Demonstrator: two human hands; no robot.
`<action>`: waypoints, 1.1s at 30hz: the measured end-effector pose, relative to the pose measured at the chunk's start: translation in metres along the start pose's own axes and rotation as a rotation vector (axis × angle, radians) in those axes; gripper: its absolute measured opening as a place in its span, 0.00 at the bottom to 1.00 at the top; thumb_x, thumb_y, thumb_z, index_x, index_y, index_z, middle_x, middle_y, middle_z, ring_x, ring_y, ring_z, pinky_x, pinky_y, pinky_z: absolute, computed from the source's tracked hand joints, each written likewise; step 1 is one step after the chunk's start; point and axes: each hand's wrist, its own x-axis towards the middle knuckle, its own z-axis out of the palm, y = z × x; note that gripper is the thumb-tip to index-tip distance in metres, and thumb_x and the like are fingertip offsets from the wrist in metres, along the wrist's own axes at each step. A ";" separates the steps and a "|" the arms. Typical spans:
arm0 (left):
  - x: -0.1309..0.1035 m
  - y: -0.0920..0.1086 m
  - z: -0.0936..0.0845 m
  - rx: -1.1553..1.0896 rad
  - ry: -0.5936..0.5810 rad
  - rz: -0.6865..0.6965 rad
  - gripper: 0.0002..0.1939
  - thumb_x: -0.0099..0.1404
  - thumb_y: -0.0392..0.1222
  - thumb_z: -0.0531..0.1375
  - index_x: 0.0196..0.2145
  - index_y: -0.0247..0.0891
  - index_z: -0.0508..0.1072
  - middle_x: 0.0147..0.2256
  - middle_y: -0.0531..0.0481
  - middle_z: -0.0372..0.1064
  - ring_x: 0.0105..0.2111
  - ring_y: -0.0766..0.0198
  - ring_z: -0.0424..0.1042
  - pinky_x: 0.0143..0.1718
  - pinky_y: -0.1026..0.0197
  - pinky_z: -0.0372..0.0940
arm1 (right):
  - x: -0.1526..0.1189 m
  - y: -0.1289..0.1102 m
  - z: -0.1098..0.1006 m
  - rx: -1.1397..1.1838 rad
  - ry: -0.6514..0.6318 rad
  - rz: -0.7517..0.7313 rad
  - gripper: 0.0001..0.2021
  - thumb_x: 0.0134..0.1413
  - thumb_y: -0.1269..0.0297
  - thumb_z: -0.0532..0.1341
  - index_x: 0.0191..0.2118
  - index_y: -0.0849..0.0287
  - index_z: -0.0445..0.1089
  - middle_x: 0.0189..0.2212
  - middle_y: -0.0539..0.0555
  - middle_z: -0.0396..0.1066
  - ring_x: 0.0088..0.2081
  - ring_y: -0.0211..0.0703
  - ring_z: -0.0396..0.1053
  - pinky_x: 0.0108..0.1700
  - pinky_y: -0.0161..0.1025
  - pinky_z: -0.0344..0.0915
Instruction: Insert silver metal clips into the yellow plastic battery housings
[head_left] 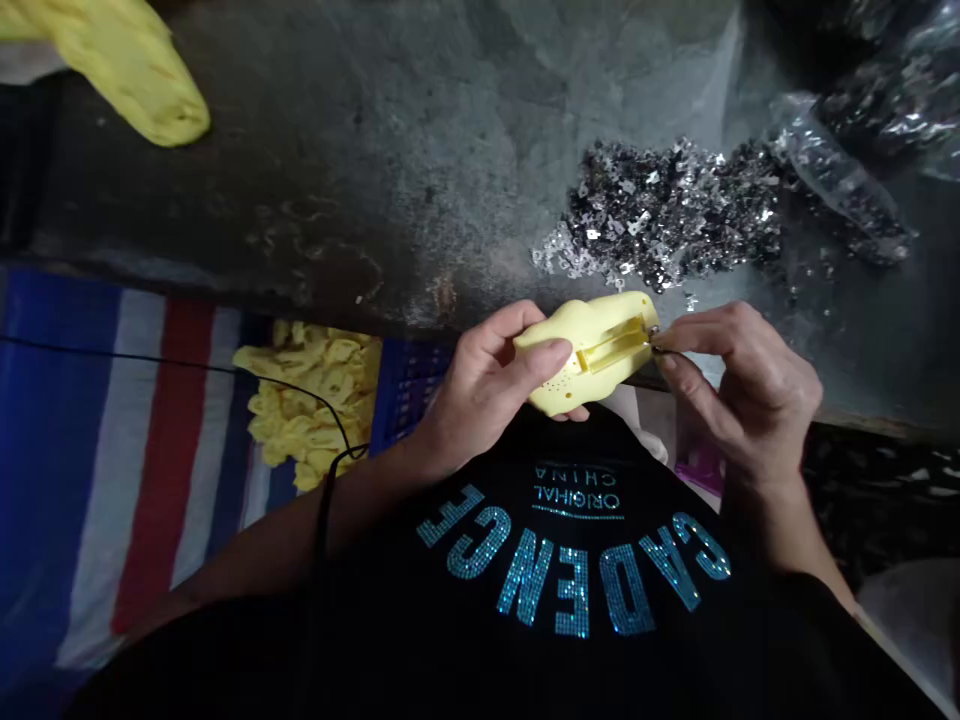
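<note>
A yellow plastic shell (559,325) with a rectangular battery slot and a patch of small holes is held in my left hand (495,380), the thumb lying across its face. At the slot's right end, my right hand (739,385) pinches a tiny metal piece (655,340) between thumb and forefinger. It looks like a small battery contact, and the fingertips cover part of it. Just beyond the hands, a heap of small shiny metal contacts (675,210) lies on the dark worktable (337,130).
Clear plastic bags (847,180) lie by the heap at right. Yellow parts (142,70) sit at the table's far left. Below the edge, more yellow shells (315,390) are piled beside a blue crate (405,385) and striped cloth (150,450). A black cable (187,362) crosses the left.
</note>
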 end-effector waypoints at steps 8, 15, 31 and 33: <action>-0.012 -0.001 -0.009 -0.030 -0.004 0.048 0.21 0.73 0.53 0.74 0.38 0.41 0.69 0.35 0.54 0.79 0.33 0.58 0.87 0.29 0.61 0.86 | 0.017 0.001 0.007 -0.050 0.008 -0.092 0.11 0.68 0.71 0.73 0.50 0.46 0.83 0.42 0.50 0.86 0.40 0.50 0.82 0.44 0.50 0.74; -0.012 0.000 -0.007 -0.048 0.002 0.058 0.23 0.72 0.55 0.75 0.38 0.42 0.67 0.33 0.55 0.77 0.31 0.58 0.86 0.27 0.59 0.86 | 0.020 -0.004 0.006 -0.168 -0.018 -0.126 0.12 0.70 0.72 0.71 0.50 0.45 0.83 0.42 0.49 0.85 0.39 0.48 0.81 0.44 0.49 0.75; -0.009 0.002 0.000 -0.078 0.043 0.036 0.24 0.71 0.55 0.75 0.39 0.41 0.66 0.33 0.57 0.74 0.28 0.59 0.85 0.25 0.60 0.84 | 0.022 -0.011 0.002 -0.355 -0.085 -0.201 0.11 0.73 0.73 0.69 0.53 0.48 0.79 0.43 0.51 0.85 0.42 0.48 0.80 0.45 0.47 0.77; -0.009 0.002 0.000 -0.093 0.038 0.032 0.23 0.72 0.54 0.74 0.40 0.42 0.65 0.33 0.57 0.75 0.28 0.60 0.85 0.24 0.60 0.84 | 0.022 -0.010 0.003 -0.353 -0.062 -0.213 0.13 0.72 0.74 0.69 0.54 0.47 0.79 0.44 0.51 0.85 0.42 0.48 0.80 0.46 0.47 0.77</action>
